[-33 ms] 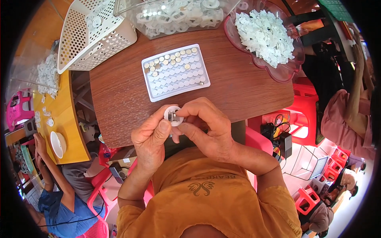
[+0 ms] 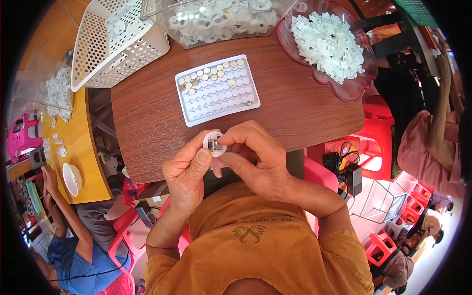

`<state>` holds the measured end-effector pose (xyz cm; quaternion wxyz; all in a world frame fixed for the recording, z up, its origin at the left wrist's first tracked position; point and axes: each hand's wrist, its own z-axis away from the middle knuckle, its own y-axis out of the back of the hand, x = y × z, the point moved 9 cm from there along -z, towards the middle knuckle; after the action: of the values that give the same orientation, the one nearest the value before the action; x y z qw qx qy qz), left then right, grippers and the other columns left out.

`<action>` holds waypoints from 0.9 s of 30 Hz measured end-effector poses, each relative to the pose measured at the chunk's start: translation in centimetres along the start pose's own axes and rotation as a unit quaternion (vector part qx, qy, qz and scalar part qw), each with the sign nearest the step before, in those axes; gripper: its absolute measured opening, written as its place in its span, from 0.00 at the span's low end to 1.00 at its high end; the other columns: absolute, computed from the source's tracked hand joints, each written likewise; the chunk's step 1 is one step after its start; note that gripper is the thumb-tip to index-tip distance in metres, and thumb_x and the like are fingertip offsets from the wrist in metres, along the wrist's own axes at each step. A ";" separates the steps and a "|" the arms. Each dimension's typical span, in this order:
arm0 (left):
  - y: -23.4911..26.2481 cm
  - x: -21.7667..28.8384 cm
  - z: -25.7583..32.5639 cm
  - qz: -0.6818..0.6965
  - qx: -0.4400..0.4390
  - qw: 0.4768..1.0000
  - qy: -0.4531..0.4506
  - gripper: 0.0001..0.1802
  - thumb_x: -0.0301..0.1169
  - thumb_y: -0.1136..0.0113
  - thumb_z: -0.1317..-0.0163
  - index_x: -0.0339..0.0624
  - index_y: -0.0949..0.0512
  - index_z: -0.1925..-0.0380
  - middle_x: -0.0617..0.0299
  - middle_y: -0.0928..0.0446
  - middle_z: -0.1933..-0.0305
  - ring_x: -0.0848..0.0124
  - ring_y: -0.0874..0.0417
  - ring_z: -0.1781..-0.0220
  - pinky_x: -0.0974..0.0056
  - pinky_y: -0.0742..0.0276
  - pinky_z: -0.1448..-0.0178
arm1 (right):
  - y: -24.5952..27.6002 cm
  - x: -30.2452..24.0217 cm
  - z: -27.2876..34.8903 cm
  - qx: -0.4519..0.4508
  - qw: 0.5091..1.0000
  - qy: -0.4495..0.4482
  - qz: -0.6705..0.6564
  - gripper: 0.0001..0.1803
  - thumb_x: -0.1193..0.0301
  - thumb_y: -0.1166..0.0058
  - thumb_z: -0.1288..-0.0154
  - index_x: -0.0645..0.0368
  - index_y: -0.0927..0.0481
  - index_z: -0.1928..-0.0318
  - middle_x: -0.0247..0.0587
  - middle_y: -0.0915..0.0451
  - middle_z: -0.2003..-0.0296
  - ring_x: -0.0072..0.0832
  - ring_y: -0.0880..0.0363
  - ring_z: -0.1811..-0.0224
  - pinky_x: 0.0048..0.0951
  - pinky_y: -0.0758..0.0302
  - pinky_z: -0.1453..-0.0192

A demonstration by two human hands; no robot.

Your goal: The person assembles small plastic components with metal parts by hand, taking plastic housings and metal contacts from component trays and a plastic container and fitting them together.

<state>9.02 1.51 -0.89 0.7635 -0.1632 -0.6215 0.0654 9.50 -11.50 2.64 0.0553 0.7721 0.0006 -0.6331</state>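
Note:
Above my lap, at the table's near edge, my left hand [image 2: 188,171] pinches a small round white plastic housing [image 2: 212,134] between thumb and fingers. Metal contacts show in the housing's open middle. The thumb and index finger of my right hand [image 2: 261,162] close on the same housing's right side; what else those fingers may hold is hidden. Just beyond my hands lies a white blister tray [image 2: 222,117] with rows of round pockets. Silver button cells [image 2: 214,71] sit in some of its far pockets, and one small cell [image 2: 249,103] rests tilted near its right corner.
On the brown table [image 2: 147,132], a clear bin [image 2: 221,29] of white parts stands at the back. A white perforated basket [image 2: 118,59] is back left, a pink-rimmed bowl [image 2: 327,46] of translucent pieces back right. A co-worker's hands [image 2: 49,184] are near a white bowl [image 2: 72,179] at left.

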 end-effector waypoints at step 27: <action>0.7 -1.0 -0.1 -0.008 0.017 0.999 0.038 0.24 0.39 0.46 0.36 0.26 0.28 0.50 0.48 0.20 0.66 0.72 0.23 0.74 0.71 0.28 0.72 | 2.7 0.5 -3.4 -0.048 0.883 0.183 0.430 0.11 0.82 0.41 0.56 0.60 0.23 0.68 0.41 0.29 0.74 0.38 0.30 0.70 0.36 0.31 0.71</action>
<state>9.02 1.81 -2.02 0.7895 -0.1476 -0.5923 0.0640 13.12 -13.87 3.05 0.3586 0.7949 -0.2909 -0.3937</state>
